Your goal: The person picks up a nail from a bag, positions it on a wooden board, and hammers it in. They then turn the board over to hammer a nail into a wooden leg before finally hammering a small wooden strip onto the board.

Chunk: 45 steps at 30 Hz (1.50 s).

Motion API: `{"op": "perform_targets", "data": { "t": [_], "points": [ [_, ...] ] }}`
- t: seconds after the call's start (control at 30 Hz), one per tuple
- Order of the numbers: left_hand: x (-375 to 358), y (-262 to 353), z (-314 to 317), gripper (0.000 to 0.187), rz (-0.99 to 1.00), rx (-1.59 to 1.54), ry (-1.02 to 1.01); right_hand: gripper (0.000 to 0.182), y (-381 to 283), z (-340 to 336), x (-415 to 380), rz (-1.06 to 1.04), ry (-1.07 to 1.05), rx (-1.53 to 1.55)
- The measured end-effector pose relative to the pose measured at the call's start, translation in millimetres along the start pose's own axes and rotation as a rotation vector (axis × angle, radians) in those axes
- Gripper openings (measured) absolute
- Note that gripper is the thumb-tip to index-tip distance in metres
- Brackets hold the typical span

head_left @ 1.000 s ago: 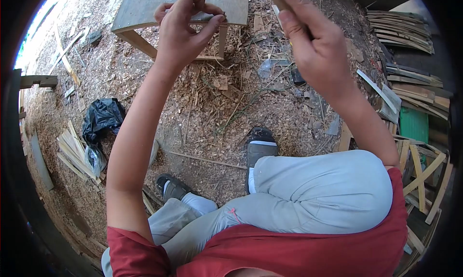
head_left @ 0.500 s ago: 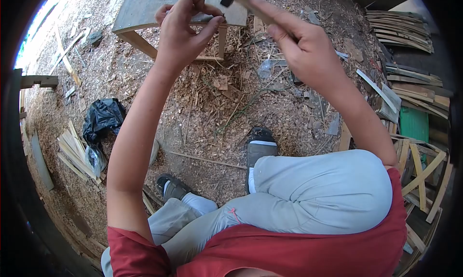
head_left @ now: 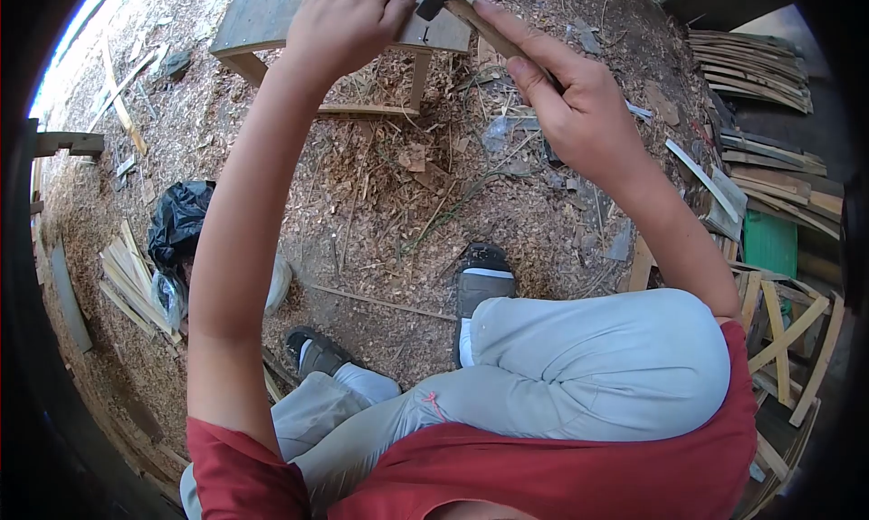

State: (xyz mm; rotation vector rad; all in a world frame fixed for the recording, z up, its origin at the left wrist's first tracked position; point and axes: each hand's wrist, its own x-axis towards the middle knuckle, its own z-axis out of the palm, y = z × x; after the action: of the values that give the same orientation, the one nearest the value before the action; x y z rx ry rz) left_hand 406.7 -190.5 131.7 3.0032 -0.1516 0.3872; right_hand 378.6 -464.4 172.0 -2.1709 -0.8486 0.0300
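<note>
My right hand (head_left: 579,104) is closed round the wooden handle of a hammer (head_left: 489,33). Its dark head is over the front edge of a small wooden table (head_left: 258,18), at the top of the view. A nail (head_left: 425,34) stands up from that edge, just below the hammer head. To the left of the nail, my left hand (head_left: 344,22) lies flat on the tabletop, thumb apart and fingertips partly cut off by the frame's upper edge.
Wood shavings cover the ground. Wood strips (head_left: 751,67) are stacked at the right, above a green object (head_left: 769,242) and crossed wooden frames (head_left: 787,339). A black plastic bag (head_left: 181,219) and thin slats (head_left: 136,276) lie at the left.
My left hand has gone from a pinch at the table's edge to lying flat, moving up and leaving the nail standing uncovered. The hammer is still in my right hand, slightly lower.
</note>
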Motion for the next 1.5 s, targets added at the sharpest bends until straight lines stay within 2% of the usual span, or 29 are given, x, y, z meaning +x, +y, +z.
{"op": "perform_targets", "data": {
  "t": [0.1, 0.2, 0.27, 0.3, 0.37, 0.6, 0.67, 0.7, 0.77, 0.8, 0.87, 0.97, 1.0, 1.07, 1.1, 1.13, 1.2, 1.23, 1.3, 1.33, 1.4, 1.5],
  "points": [
    [2, 1, 5, 0.066, 0.013, 0.101, -0.073, 0.044, -2, -1, -1, -0.04, 0.015, -0.005],
    [3, -2, 6, 0.067, 0.024, 0.042, -0.042, 0.045, -8, -6, 2, 0.078, -0.027, 0.075],
    [3, -2, 5, 0.066, 0.019, 0.069, -0.071, 0.044, 0, 0, 8, -0.322, 0.233, 0.092],
    [3, -1, 5, 0.066, 0.019, 0.07, -0.071, 0.044, 4, 1, 8, -0.322, 0.234, 0.093],
    [3, -1, 6, 0.066, 0.02, 0.05, -0.044, 0.045, 11, 2, 6, -0.226, 0.086, -0.073],
    [0, 8, -3, 0.066, 0.006, -0.017, -0.018, 0.047, -18, -21, 9, -0.073, 0.129, 0.076],
    [4, -1, 7, 0.066, 0.018, 0.048, -0.053, 0.048, -8, -13, 7, -0.043, -0.066, -0.085],
    [2, 2, 2, 0.066, 0.015, 0.049, -0.05, 0.048, -12, -15, 9, -0.047, -0.067, -0.086],
    [-3, 13, -12, 0.066, -0.006, -0.014, -0.077, 0.047, -21, -18, 12, 0.212, -0.222, -0.221],
    [-1, 9, -8, 0.066, -0.007, -0.014, -0.077, 0.047, -15, -16, 13, 0.211, -0.223, -0.22],
    [5, 0, 6, 0.066, -0.018, 0.063, -0.096, 0.051, 1, -11, 15, -0.195, 0.153, 0.031],
    [-3, 10, -7, 0.065, -0.008, -0.022, -0.052, 0.051, -6, -13, 9, -0.207, 0.219, 0.014],
    [-1, 8, -5, 0.065, -0.007, -0.022, -0.049, 0.051, -7, -10, 6, -0.208, 0.22, 0.012],
    [2, 2, 2, 0.065, -0.003, 0.026, -0.069, 0.049, -5, -3, 2, -0.026, -0.086, -0.159],
    [3, 1, 3, 0.065, -0.003, 0.026, -0.067, 0.049, -12, -8, 4, 0.099, -0.147, -0.175],
    [3, 0, 5, 0.065, -0.003, 0.025, -0.055, 0.049, -11, -8, 5, 0.096, -0.148, -0.176],
    [3, -1, 7, 0.065, -0.001, 0.025, -0.048, 0.05, -7, -8, 5, -0.086, 0.102, 0.079],
    [3, -1, 8, 0.065, -0.004, 0.043, -0.058, 0.05, -9, -9, 5, -0.084, 0.102, 0.079],
    [5, 0, 9, 0.065, -0.005, 0.057, -0.064, 0.048, -14, -13, 5, -0.187, 0.267, 0.09],
    [4, -1, 9, 0.065, 0.005, 0.053, -0.043, 0.048, -11, -11, 3, -0.188, 0.268, 0.087],
    [3, 0, 7, 0.064, 0.013, 0.051, -0.022, 0.049, -2, -3, -2, -0.111, -0.08, -0.303],
    [3, 0, 7, 0.064, -0.01, 0.05, -0.07, 0.05, 2, -7, 5, -0.093, 0.0, -0.141]
  ]
}}
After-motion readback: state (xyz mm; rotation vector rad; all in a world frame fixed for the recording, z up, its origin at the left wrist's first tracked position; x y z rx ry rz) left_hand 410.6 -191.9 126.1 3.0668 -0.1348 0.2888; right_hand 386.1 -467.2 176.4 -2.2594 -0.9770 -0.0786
